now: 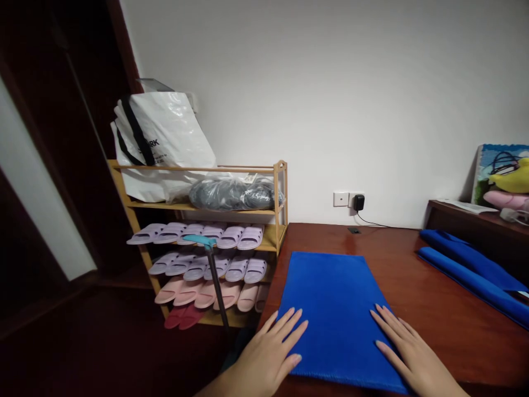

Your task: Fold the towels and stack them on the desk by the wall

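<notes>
A blue cloth (pixel 333 309) lies flat as a long rectangle on the reddish-brown wooden table (pixel 417 286). My left hand (pixel 268 347) rests on the cloth's left edge, fingers stretched out and apart. On the opposite edge lies my right hand (pixel 407 347), its fingers likewise extended, palm down. Neither hand grips anything. At the table's right side are more blue cloths (pixel 467 270), folded or rolled into long strips.
Left of the table stands a wooden shoe rack (pixel 278 215) with several slippers (pixel 239 237), a white bag (pixel 173 129) and a plastic-wrapped grey bundle (pixel 235 193). A blue-topped pole (pixel 215 275) leans before it. A black plug (pixel 359 202) sits in the wall socket.
</notes>
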`<action>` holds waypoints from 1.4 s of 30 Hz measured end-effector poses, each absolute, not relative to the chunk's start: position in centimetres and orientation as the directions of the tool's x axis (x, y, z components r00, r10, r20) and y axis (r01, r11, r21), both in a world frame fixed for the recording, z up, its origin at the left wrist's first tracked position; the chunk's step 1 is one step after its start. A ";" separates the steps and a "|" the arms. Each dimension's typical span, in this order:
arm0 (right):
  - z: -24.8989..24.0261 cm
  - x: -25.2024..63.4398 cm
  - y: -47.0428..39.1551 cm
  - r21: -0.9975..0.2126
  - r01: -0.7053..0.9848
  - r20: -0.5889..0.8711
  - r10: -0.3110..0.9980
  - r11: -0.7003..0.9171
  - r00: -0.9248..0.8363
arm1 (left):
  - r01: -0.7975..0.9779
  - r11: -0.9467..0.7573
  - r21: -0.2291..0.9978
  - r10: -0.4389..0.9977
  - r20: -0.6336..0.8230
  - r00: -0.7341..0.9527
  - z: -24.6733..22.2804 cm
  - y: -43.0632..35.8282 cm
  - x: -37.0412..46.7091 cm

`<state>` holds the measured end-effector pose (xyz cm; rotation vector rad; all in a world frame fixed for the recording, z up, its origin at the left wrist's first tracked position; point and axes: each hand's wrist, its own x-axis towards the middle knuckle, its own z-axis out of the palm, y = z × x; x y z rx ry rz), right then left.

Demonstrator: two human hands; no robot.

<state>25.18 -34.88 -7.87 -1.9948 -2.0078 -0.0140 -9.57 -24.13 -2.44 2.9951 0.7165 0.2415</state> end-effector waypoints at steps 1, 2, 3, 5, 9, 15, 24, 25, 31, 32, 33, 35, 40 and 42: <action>-8.1 25.3 -35.3 -0.194 0.981 0.249 0.968 0.026 0.023 | 0.442 -0.895 0.060 0.445 0.153 0.882 -2.8 -24.5 -9.9; -8.2 25.3 -35.6 -0.177 0.984 0.279 0.960 0.026 0.025 | 0.431 -0.902 0.033 0.430 0.167 0.887 -3.2 -24.9 -10.1; -8.2 25.1 -36.0 -0.160 0.987 0.310 0.951 0.032 0.020 | 0.416 -0.910 0.005 0.410 0.181 0.894 -3.7 -25.2 -10.3; -8.2 24.5 -36.5 -0.131 0.989 0.344 0.939 0.070 -0.022 | 0.390 -0.919 -0.055 0.370 0.219 0.903 -4.6 -25.7 -10.6; -8.5 23.4 -36.9 -0.077 0.981 0.312 0.939 0.177 -0.145 | 0.364 -0.910 -0.200 0.296 0.301 0.906 -5.7 -25.5 -11.5; -9.9 23.8 -36.4 -0.046 0.977 0.333 0.926 0.206 -0.180 | 0.227 -0.925 -0.305 0.111 0.355 0.928 -4.5 -24.6 -13.0; -9.1 24.2 -36.7 -0.073 0.975 0.262 0.947 0.210 -0.185 | 0.192 -0.943 -0.270 0.065 0.419 0.906 -2.9 -25.2 -13.1; -8.4 24.1 -36.8 -0.087 0.974 0.231 0.955 0.210 -0.185 | 0.206 -0.950 -0.233 0.088 0.434 0.896 -2.6 -25.4 -13.0; -4.8 21.0 -35.7 -0.182 0.979 0.243 0.969 0.096 -0.050 | 0.319 -0.946 0.055 0.309 0.447 0.839 -1.1 -26.0 -10.0; -4.8 20.4 -35.3 -0.195 0.975 0.231 0.971 0.103 -0.056 | 0.346 -0.934 0.092 0.353 0.392 0.849 -1.0 -25.9 -9.3; -4.9 19.9 -34.8 -0.208 0.971 0.203 0.976 0.115 -0.072 | 0.368 -0.921 0.126 0.389 0.324 0.863 -1.0 -25.7 -8.7; -5.6 19.6 -33.9 -0.224 0.967 0.143 0.986 0.118 -0.087 | 0.395 -0.902 0.175 0.424 0.190 0.885 -1.3 -25.2 -7.9; -6.9 20.7 -33.0 -0.220 0.972 0.123 0.991 0.083 -0.057 | 0.399 -0.888 0.228 0.427 0.090 0.900 -2.0 -24.2 -7.7; -6.8 21.0 -33.1 -0.224 0.971 0.112 0.992 0.087 -0.063 | 0.397 -0.886 0.238 0.427 0.087 0.900 -2.0 -24.0 -7.8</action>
